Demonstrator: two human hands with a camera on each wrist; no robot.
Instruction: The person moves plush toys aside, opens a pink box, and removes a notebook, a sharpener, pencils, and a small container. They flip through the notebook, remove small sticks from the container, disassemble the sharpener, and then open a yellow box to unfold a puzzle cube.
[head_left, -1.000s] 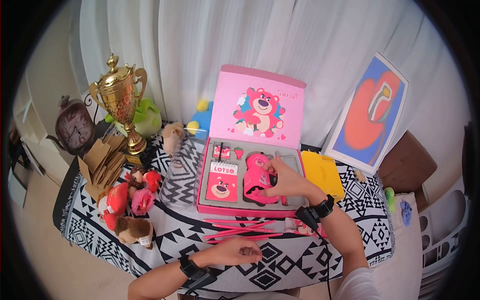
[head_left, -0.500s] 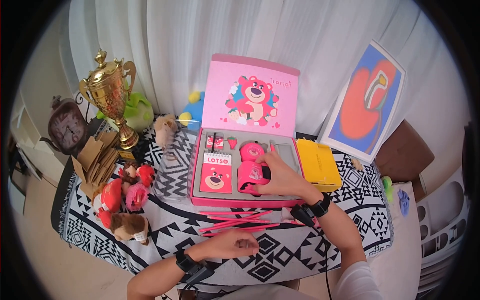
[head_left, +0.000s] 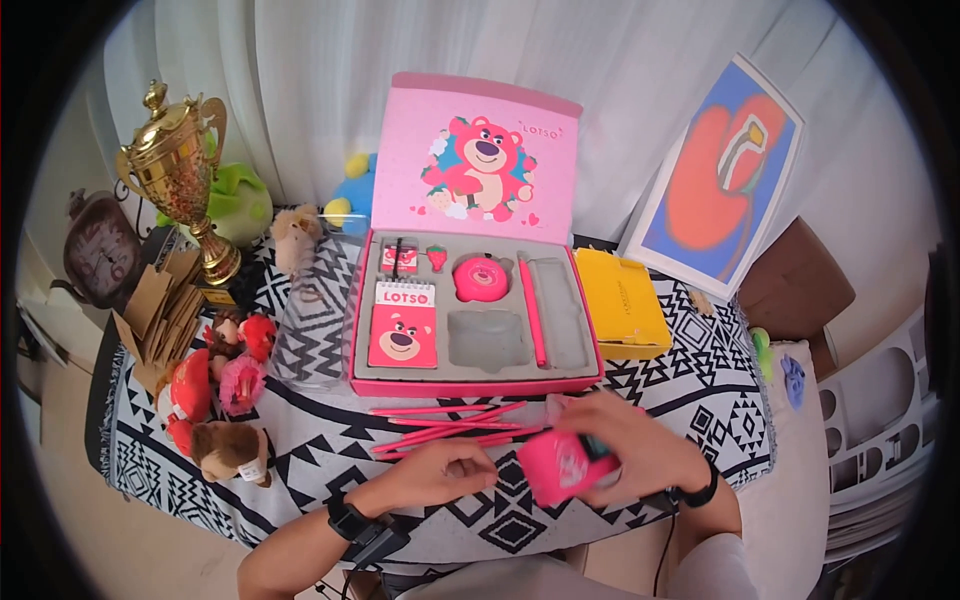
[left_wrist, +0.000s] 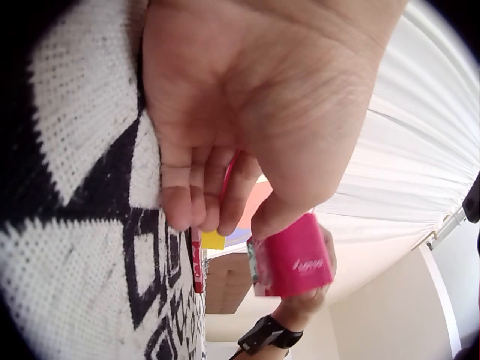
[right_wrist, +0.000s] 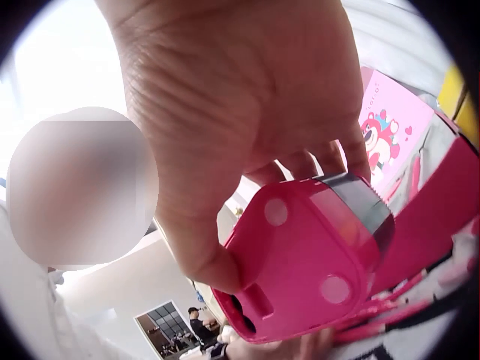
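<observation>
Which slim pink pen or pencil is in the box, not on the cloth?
The single pink stick in the gray tray, just right of the round pink item; the other pink sticks lie on the patterned cloth before the pink box.

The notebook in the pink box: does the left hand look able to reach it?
Likely yes: the left hand looks empty, the box lid is up, and the pencils between lie flat.
</observation>
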